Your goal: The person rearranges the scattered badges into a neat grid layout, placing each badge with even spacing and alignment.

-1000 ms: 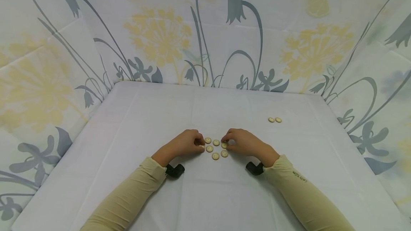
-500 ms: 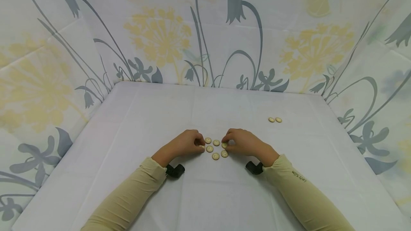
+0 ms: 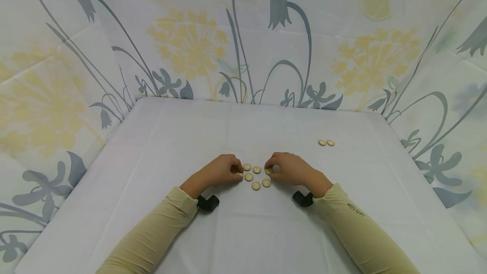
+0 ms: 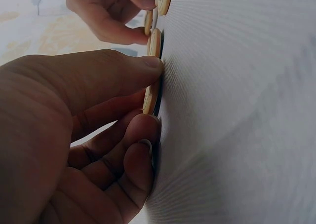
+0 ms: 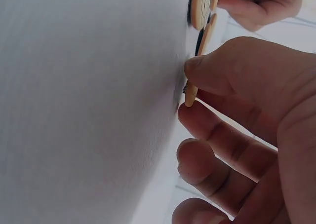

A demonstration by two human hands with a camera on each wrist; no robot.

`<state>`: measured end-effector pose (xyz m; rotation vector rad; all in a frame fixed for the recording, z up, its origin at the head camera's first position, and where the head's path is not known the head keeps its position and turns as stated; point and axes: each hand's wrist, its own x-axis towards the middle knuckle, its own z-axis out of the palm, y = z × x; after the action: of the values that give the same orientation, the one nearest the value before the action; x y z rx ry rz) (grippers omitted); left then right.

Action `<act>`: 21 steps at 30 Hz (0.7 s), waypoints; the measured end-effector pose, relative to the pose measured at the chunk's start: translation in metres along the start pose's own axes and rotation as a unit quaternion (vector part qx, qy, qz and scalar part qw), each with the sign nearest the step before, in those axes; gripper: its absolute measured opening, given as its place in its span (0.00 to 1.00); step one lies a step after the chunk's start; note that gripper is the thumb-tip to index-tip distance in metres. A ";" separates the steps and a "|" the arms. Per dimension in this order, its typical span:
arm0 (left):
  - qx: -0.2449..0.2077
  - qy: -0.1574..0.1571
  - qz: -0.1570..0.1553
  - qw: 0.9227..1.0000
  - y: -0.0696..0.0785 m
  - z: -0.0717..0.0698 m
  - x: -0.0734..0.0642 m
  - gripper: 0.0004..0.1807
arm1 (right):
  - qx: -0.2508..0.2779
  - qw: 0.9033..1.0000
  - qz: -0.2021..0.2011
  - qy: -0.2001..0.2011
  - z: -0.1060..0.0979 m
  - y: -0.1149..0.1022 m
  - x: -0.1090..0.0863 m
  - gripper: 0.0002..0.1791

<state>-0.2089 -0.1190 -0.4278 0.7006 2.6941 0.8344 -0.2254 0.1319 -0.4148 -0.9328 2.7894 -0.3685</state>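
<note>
My left hand point(image 3: 218, 170) is at the left side of a cluster of small round wooden discs point(image 3: 249, 177) with dark line markings. Between its thumb and fingers it pinches one pale disc point(image 4: 151, 95), low at the white cloth. On the cluster's right side my right hand point(image 3: 291, 169) pinches another disc point(image 5: 191, 93) by thumb and forefinger, edge-on in the right wrist view, while its other fingers are loosely bent. Several more discs lie flat between the hands, the nearest to me being one disc point(image 3: 256, 186) at the front of the cluster.
Two more discs point(image 3: 326, 143) lie side by side toward the back right of the white-covered table point(image 3: 243, 240). Flower-printed cloth point(image 3: 243, 45) rises around the back and sides. Black wrist mounts point(image 3: 207, 203) sit below both wrists.
My right hand has shifted slightly to the right with its disc, widening the gap from the neighbouring discs. The left hand and the other discs stay in place.
</note>
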 end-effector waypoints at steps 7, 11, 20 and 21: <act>-0.002 0.001 0.001 1.000 0.000 0.000 0.000 0.04 | 0.001 1.000 0.007 0.013 -0.005 0.006 -0.003 0.12; 0.000 0.002 0.003 1.000 0.000 0.000 0.000 0.04 | 0.010 1.000 0.009 0.022 -0.007 0.010 -0.004 0.13; -0.002 0.003 0.007 1.000 0.000 0.000 -0.001 0.05 | 0.024 0.999 0.008 0.038 -0.010 0.025 -0.004 0.15; -0.001 0.003 0.007 1.000 0.000 0.000 -0.001 0.05 | 0.028 0.999 0.009 0.039 -0.010 0.026 -0.004 0.15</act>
<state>-0.2080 -0.1194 -0.4275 0.7192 2.6962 0.8447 -0.2392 0.1567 -0.4122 -0.8989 2.8395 -0.4862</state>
